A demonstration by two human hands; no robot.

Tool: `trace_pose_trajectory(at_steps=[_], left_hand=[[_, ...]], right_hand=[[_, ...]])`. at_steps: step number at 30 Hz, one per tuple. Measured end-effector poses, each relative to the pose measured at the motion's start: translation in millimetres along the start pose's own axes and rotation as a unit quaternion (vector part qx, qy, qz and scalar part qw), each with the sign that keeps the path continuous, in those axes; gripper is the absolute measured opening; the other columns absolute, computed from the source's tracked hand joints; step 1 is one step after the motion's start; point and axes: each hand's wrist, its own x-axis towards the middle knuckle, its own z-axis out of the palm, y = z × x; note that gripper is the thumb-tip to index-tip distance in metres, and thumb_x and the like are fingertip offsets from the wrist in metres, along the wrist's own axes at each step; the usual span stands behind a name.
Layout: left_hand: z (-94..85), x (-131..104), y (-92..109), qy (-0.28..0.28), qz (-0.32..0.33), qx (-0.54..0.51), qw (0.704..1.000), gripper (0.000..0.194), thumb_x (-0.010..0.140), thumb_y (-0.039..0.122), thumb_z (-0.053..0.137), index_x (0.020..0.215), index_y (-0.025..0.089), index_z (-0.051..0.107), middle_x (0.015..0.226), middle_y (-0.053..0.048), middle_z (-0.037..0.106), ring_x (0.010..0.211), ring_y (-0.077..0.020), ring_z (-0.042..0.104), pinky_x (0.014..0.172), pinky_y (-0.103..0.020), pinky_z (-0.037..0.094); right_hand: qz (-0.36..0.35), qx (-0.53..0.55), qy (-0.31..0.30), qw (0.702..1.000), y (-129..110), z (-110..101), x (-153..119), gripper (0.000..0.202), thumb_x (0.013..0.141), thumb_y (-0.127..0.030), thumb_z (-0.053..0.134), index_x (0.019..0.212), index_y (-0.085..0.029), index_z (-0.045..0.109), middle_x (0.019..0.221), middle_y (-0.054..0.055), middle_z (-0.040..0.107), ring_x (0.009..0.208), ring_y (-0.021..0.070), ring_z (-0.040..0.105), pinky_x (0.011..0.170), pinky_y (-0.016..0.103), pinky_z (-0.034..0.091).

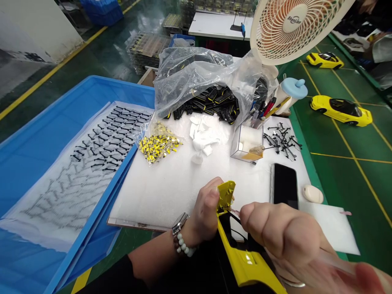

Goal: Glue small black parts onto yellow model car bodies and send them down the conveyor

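My left hand (206, 208) is closed on the front end of a yellow toy car body (245, 263), beside a small raised yellow flap (226, 194). The car shell is tilted and has black window parts. My right hand (284, 232), large in the foreground, is clenched in a fist. A thin pinkish tip (235, 212) sticks out from it toward the base of the flap. The rest of what the fist holds is mostly hidden and blurred.
A blue tray (18, 163) holds rows of small black parts. On the white table (153, 192) are a bag of yellow pieces (157, 143), black parts (211, 102) under plastic, a clear box (246, 143), loose black parts (282, 141) and a phone (284, 185). A fan (297, 28) stands behind.
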Motion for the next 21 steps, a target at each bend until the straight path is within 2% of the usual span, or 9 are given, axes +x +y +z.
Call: trace_pose_trajectory(at_steps=[4, 10, 17, 21], left_hand=[[-0.9, -0.3, -2.9, -0.019, -0.004, -0.002, 1.0, 0.056, 0.091, 0.065, 0.029, 0.073, 0.02, 0.056, 0.066, -0.002, 0.047, 0.064, -0.0191, 0.045, 0.058, -0.031, 0.035], [-1.2, -0.8, -5.1, -0.029, -0.001, -0.008, 1.0, 0.054, 0.093, 0.062, 0.027, 0.075, 0.02, 0.056, 0.065, -0.001, 0.043, 0.062, -0.0181, 0.041, 0.058, -0.031, 0.034], [-1.5, -0.2, -3.8, -0.022, -0.006, -0.01, 1.0, 0.056, 0.091, 0.065, 0.029, 0.074, 0.02, 0.056, 0.064, -0.001, 0.045, 0.059, -0.0175, 0.042, 0.057, -0.031, 0.034], [-1.4, -0.4, -4.0, -0.02, -0.017, -0.02, 0.999, 0.058, 0.089, 0.068, 0.031, 0.074, 0.019, 0.057, 0.065, -0.002, 0.052, 0.059, -0.0174, 0.048, 0.056, -0.03, 0.037]], right_hand=[[0.024, 0.063, -0.051, 0.996, 2.4, -0.4, 4.2, 0.062, 0.088, -0.068, 0.036, 0.051, -0.019, 0.026, 0.045, -0.005, 0.025, 0.046, 0.0094, 0.029, 0.057, 0.031, 0.033], [0.042, 0.054, -0.022, 0.997, -0.2, -0.1, 9.8, 0.055, 0.089, -0.06, 0.044, 0.052, -0.02, 0.036, 0.045, -0.002, 0.034, 0.051, 0.0135, 0.036, 0.059, 0.033, 0.038], [0.018, 0.035, -0.044, 0.998, -0.6, 0.9, 12.9, 0.054, 0.091, -0.061, 0.041, 0.054, -0.02, 0.037, 0.047, -0.003, 0.035, 0.05, 0.0132, 0.036, 0.058, 0.033, 0.038], [0.007, 0.044, -0.044, 0.998, 2.4, -8.7, 2.4, 0.056, 0.092, -0.064, 0.035, 0.057, -0.021, 0.029, 0.042, -0.005, 0.026, 0.044, 0.0119, 0.028, 0.055, 0.033, 0.034]])
